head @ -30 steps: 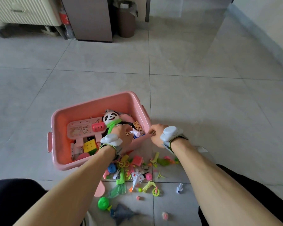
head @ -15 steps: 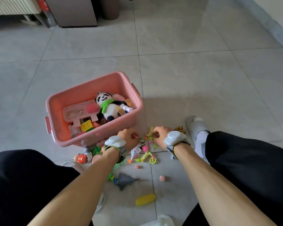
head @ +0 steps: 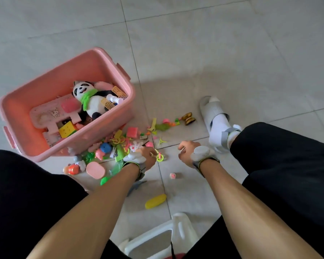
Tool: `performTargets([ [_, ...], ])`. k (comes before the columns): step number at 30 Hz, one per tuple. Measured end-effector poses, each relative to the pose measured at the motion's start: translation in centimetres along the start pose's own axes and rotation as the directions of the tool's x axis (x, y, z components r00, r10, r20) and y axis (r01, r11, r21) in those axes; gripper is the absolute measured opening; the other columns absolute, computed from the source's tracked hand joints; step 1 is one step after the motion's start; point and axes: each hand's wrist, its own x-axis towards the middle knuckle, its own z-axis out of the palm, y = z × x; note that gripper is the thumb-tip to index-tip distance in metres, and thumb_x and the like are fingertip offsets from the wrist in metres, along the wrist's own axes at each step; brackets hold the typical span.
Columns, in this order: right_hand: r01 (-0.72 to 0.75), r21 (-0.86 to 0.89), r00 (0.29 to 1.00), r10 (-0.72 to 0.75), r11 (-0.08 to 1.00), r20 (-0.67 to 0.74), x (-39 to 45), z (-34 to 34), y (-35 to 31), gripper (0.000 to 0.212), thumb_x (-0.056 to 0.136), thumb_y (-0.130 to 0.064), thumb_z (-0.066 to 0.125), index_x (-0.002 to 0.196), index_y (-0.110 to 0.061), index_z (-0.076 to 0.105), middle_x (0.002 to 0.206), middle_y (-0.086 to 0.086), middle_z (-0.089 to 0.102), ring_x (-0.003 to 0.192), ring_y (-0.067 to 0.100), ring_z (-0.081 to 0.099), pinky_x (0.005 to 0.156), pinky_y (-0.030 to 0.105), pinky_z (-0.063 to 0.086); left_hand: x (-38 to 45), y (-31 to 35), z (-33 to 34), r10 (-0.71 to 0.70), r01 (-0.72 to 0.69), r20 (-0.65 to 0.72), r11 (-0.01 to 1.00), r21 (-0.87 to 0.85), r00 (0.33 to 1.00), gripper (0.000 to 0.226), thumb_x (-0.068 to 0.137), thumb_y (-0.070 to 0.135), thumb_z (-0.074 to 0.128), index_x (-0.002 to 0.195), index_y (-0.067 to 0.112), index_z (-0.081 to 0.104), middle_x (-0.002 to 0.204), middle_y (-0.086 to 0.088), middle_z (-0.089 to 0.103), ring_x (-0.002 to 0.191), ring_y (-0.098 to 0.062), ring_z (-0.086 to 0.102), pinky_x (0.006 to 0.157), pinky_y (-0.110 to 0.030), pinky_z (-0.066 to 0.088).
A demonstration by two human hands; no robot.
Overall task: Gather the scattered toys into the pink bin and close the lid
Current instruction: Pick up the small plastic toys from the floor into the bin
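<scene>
The open pink bin (head: 108, 126) stands on the tiled floor at the left. Inside lie a panda plush (head: 88, 98), a pink toy board (head: 49, 113) and a yellow cube (head: 66, 128). A heap of small colourful toys (head: 120, 144) is scattered before the bin's near right wall. My left hand (head: 148, 156) hovers at the heap's right edge and pinches a yellow-green wheeled toy (head: 159, 157). My right hand (head: 185, 153) is a little to the right over bare floor with its fingers curled under; whether it holds anything is hidden.
A gold yo-yo (head: 188, 118), a yellow oblong toy (head: 155, 201) and a small pink piece (head: 173, 175) lie apart from the heap. My foot in a grey slipper (head: 211, 109) is at the right. A white stool (head: 157, 238) is between my knees.
Both hands came down from the bin's rim to the toys on the floor. The left has picked up the wheeled toy; the right has drawn back to the right. The view has tilted down.
</scene>
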Motion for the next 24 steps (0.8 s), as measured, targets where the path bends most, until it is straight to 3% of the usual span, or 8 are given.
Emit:
performTargets([
  [4, -0.044, 0.051, 0.999, 0.043, 0.998, 0.026, 1.1, 0.9, 2.0, 0.039, 0.086, -0.019, 0.051, 0.124, -0.024, 0.057, 0.125, 0.004, 0.058, 0.110, 0.026, 0.058, 0.087, 0.030, 0.049, 1.9, -0.1, 0.4, -0.011, -0.008, 0.131, 0.990, 0.138, 0.991, 0.036, 0.098, 0.023, 0.044, 0.132, 0.026, 0.056, 0.135, 0.001, 0.054, 0.117, -0.024, 0.058, 0.084, -0.023, 0.043],
  [7, -0.068, 0.098, 0.997, 0.064, 0.993, 0.041, 2.0, 1.5, 2.7, 0.036, 0.085, -0.020, 0.052, 0.121, -0.024, 0.057, 0.122, 0.005, 0.060, 0.106, 0.026, 0.058, 0.086, 0.031, 0.049, 3.1, -0.7, 1.2, -0.046, 0.012, 0.168, 0.980, 0.200, 0.985, 0.044, 0.100, 0.015, 0.040, 0.143, 0.021, 0.045, 0.149, 0.001, 0.038, 0.135, -0.023, 0.041, 0.095, -0.019, 0.033],
  [11, -0.084, 0.136, 0.995, 0.076, 0.987, 0.061, 3.1, 2.6, 3.4, 0.038, 0.085, -0.018, 0.054, 0.123, -0.021, 0.056, 0.127, 0.005, 0.057, 0.108, 0.026, 0.056, 0.087, 0.030, 0.048, 4.0, -1.1, 2.3, -0.074, 0.024, 0.190, 0.966, 0.256, 0.979, 0.054, 0.099, 0.017, 0.044, 0.151, 0.022, 0.031, 0.157, -0.002, 0.024, 0.143, -0.025, 0.028, 0.109, -0.029, 0.029],
  [13, -0.083, 0.129, 0.995, 0.076, 0.988, 0.062, 3.7, 3.0, 3.9, 0.040, 0.087, -0.017, 0.054, 0.127, -0.019, 0.054, 0.134, 0.005, 0.051, 0.113, 0.026, 0.054, 0.086, 0.026, 0.043, 4.7, -0.8, 3.3, -0.078, 0.041, 0.145, 0.969, 0.244, 0.986, 0.052, 0.100, 0.019, 0.044, 0.151, 0.015, 0.031, 0.155, -0.008, 0.029, 0.142, -0.027, 0.029, 0.114, -0.033, 0.025],
  [16, -0.126, 0.110, 0.991, 0.119, 0.986, 0.069, 4.4, 3.7, 4.6, 0.044, 0.088, -0.021, 0.052, 0.132, -0.023, 0.050, 0.133, 0.008, 0.044, 0.110, 0.027, 0.054, 0.081, 0.025, 0.038, 5.1, -0.4, 4.6, -0.056, 0.032, 0.086, 0.965, 0.259, 0.995, 0.043, 0.098, 0.016, 0.049, 0.141, 0.011, 0.046, 0.145, -0.013, 0.046, 0.134, -0.030, 0.042, 0.108, -0.034, 0.031],
  [19, -0.147, 0.097, 0.987, 0.140, 0.984, 0.079, 5.3, 4.1, 5.1, 0.050, 0.088, -0.023, 0.052, 0.137, -0.028, 0.045, 0.133, 0.008, 0.040, 0.109, 0.030, 0.055, 0.081, 0.026, 0.039, 4.9, -0.5, 4.5, -0.052, 0.034, 0.090, 0.981, 0.191, 0.995, 0.046, 0.101, 0.016, 0.043, 0.147, 0.013, 0.037, 0.147, -0.009, 0.039, 0.136, -0.028, 0.038, 0.106, -0.026, 0.028],
  [22, -0.144, 0.093, 0.987, 0.137, 0.985, 0.078, 6.4, 4.1, 4.7, 0.052, 0.083, -0.022, 0.054, 0.133, -0.028, 0.048, 0.130, 0.010, 0.042, 0.110, 0.033, 0.054, 0.089, 0.031, 0.046, 4.7, -1.3, 4.4, -0.113, 0.109, 0.020, 0.985, 0.136, 0.993, 0.050, 0.090, 0.026, 0.055, 0.139, 0.026, 0.046, 0.141, -0.013, 0.039, 0.126, -0.033, 0.044, 0.102, -0.035, 0.041],
  [24, -0.124, 0.072, 0.990, 0.118, 0.990, 0.082, 7.5, 4.1, 4.7, 0.049, 0.077, -0.021, 0.058, 0.126, -0.025, 0.052, 0.126, 0.011, 0.042, 0.109, 0.035, 0.054, 0.093, 0.038, 0.050, 4.5, -1.3, 4.9, -0.128, 0.127, -0.003, 0.986, 0.111, 0.992, 0.050, 0.087, 0.029, 0.060, 0.135, 0.027, 0.049, 0.139, -0.014, 0.038, 0.125, -0.033, 0.043, 0.103, -0.038, 0.041],
])
